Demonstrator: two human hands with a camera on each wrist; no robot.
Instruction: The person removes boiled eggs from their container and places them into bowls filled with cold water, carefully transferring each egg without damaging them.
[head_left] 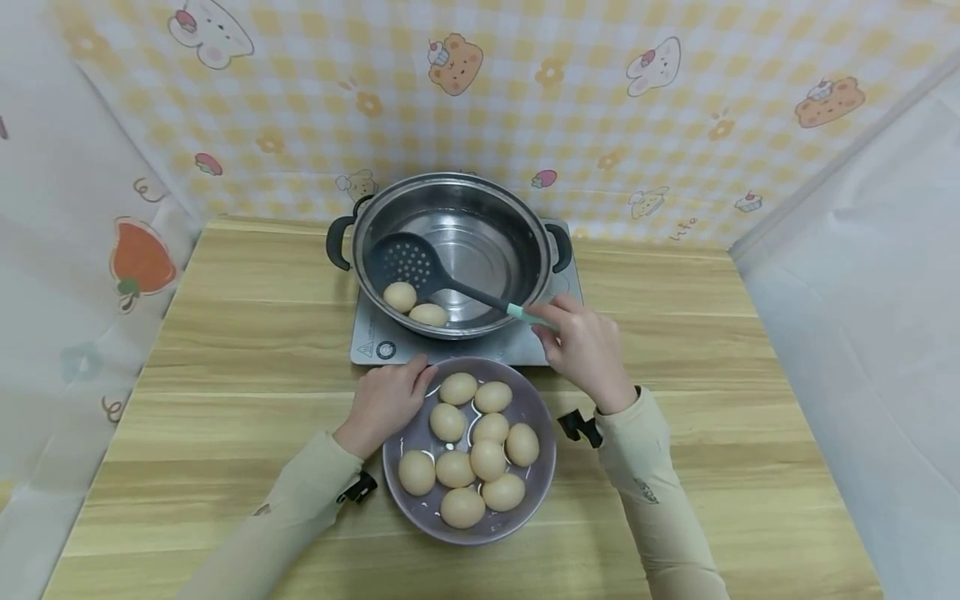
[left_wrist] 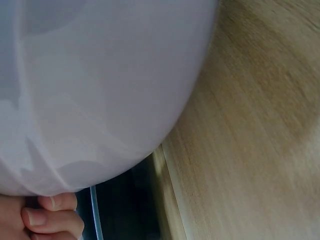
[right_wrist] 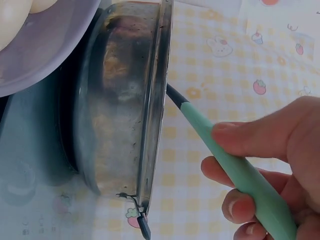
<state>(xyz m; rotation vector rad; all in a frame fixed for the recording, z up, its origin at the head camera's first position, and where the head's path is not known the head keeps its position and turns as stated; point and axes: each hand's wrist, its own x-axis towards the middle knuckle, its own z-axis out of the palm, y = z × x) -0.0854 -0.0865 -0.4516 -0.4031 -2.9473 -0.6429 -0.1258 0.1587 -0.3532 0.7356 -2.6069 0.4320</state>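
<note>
My right hand [head_left: 588, 350] grips the mint-green handle [right_wrist: 240, 172] of a skimmer, thumb on top and fingers curled beneath. The skimmer's dark perforated head [head_left: 408, 260] is inside a steel pot [head_left: 450, 332] at its left side. Two eggs, one pale brown egg [head_left: 400, 296] and another egg [head_left: 428, 314], lie in the pot beside the skimmer head. In front of the pot is a purple-grey bowl [head_left: 545, 467] holding several eggs [head_left: 462, 507]. My left hand [head_left: 386, 404] holds the bowl's upper left rim, its fingers curled at the edge in the left wrist view.
Beneath the pot is a flat grey cooker [head_left: 367, 342] on a wood-grain table [head_left: 247, 350]. The pot has a black left handle [head_left: 339, 243] and a black right handle [head_left: 560, 247]. A yellow checked cloth [head_left: 495, 117] hangs behind, with white sheeting at both sides.
</note>
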